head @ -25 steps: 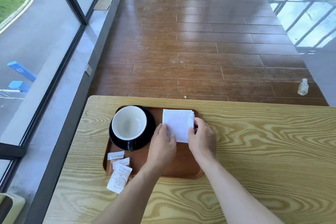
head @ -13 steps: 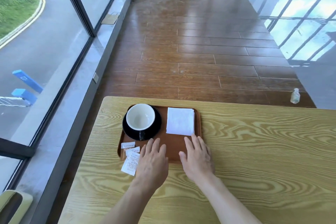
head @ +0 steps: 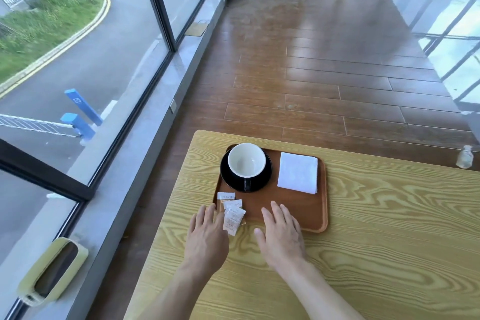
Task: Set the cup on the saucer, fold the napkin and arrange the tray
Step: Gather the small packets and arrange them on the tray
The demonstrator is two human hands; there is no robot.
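A brown tray point(head: 291, 213) lies on the wooden table. On its left half a white cup point(head: 246, 159) stands upright on a black saucer point(head: 231, 180). To the right of the saucer rests a folded white napkin point(head: 298, 176). Three small white sachets point(head: 232, 211) overlap the tray's near left corner. My left hand point(head: 206, 239) lies flat with fingers spread, just left of the sachets and touching the nearest one. My right hand point(head: 281, 234) lies flat, its fingertips over the tray's near edge. Both hands hold nothing.
The table point(head: 376, 254) has its left edge close to a window wall point(head: 109, 65) and a grey sill. A small clear bottle point(head: 465, 157) stands at the far right edge. A yellow-green chair back point(head: 52, 270) sits low on the left. Wooden floor lies beyond.
Both hands let go of the napkin and drew back to the tray's near edge. My left hand has shifted left to the sachets. The view has pulled back and turned left.
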